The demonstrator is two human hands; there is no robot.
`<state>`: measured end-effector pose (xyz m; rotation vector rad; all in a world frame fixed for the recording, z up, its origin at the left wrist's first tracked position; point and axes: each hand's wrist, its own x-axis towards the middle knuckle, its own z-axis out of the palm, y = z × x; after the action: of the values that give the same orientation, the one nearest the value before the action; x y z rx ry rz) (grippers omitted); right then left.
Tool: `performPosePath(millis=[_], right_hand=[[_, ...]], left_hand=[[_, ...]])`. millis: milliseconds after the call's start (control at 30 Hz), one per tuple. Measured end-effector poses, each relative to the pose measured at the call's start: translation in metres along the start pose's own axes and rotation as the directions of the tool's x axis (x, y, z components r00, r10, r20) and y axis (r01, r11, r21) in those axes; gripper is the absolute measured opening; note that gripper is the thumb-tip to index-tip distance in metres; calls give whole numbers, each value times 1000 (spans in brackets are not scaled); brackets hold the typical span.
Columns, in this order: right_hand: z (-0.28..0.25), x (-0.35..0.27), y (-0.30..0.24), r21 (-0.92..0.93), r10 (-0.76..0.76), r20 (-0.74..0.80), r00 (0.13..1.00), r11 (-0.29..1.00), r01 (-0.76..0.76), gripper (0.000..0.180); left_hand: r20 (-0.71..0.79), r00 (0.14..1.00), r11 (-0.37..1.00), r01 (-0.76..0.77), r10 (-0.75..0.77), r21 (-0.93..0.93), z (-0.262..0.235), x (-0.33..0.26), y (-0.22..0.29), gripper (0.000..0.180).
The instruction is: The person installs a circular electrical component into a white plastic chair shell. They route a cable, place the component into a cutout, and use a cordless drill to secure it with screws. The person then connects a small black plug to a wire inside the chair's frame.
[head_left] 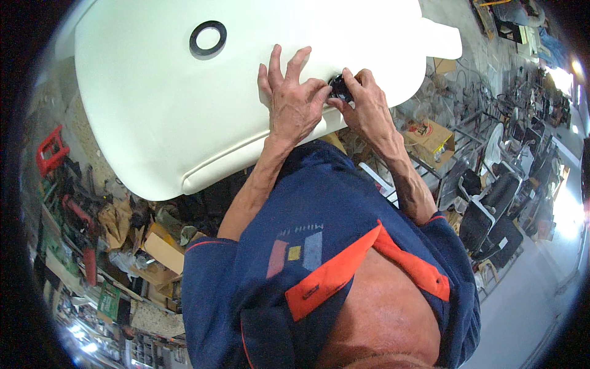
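the person is leaning over a large white moulded panel (184, 104), and everything else is placed from it. the left hand (294, 98) is lying flat on the panel near its lower right edge, fingers spread and pressing against the white surface, thumb pointing toward the other hand. just beside it on the same edge, the right hand (365, 104) is curling its fingertips around a small black round fitting (340, 88), pinching it between thumb and forefingers; the fitting is sitting on the panel surface and is mostly hidden by those fingers, so its full shape is not showing. both hands are almost touching each other at the fitting. farther up and to the left on the panel, well apart from the hands, a black ring (208, 38) is lying flat on the white surface. a blunt white tab (441, 38) is sticking out from the panel's upper right corner. below the panel's lower edge the person's dark blue shirt with an orange collar (344, 264) is filling the view. to the left of the panel, a red tool frame (50, 150) and cardboard boxes (163, 252) are crowding the cluttered floor. to the right of the panel, a brown cardboard box (430, 138) is sitting on a wire rack, and black chairs (498, 209) are standing beyond it.
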<state>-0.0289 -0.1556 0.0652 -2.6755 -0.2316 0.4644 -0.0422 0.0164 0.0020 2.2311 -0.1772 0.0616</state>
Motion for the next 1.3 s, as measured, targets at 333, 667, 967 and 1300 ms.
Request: performPosePath(millis=[333, 667, 967, 1300], right_hand=[[9, 9, -9, -144, 20, 29, 999, 990, -16, 61], [1, 3, -2, -50, 15, 65, 998, 999, -12, 57], [-3, 6, 59, 81, -334, 20, 942, 940, 331, 68], [3, 15, 58, -62, -410, 136, 902, 905, 420, 58]], left_hand=[[-23, 998, 998, 62, -62, 3, 4, 8, 7, 16], [-44, 999, 995, 27, -23, 91, 14, 4, 0, 21], [70, 994, 986, -97, 88, 134, 6, -1, -6, 45], [141, 987, 982, -96, 73, 161, 2, 0, -3, 54]])
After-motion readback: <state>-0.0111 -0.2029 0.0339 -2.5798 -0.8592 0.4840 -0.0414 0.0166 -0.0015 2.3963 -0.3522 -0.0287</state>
